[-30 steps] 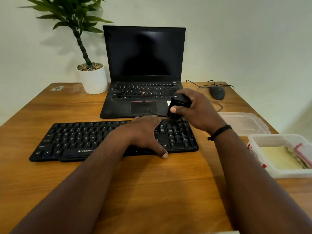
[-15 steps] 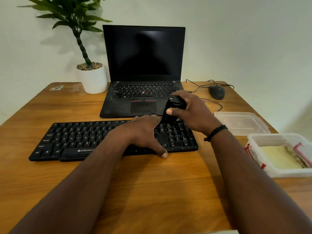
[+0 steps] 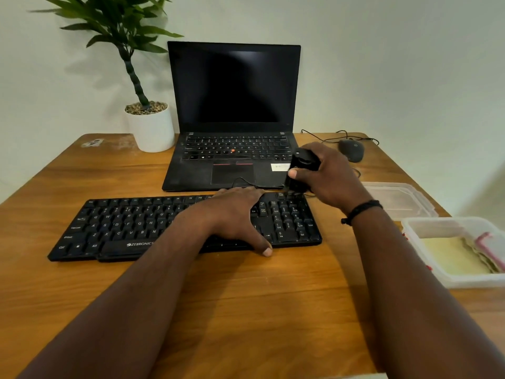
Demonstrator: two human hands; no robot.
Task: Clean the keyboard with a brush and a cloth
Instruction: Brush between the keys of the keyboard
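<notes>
Two hands work at the black keyboard (image 3: 136,228) lying on the worktop (image 3: 273,296) before the laptop (image 3: 232,119): the left hand (image 3: 232,214) rests flat across its keys, while the right hand (image 3: 330,176) grips a black brush (image 3: 299,173) over the number pad's far corner.

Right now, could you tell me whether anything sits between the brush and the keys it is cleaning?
Nothing visible does. The right hand holds the brush over the keyboard's far right corner, while the left hand rests further left, clear of it.
</notes>
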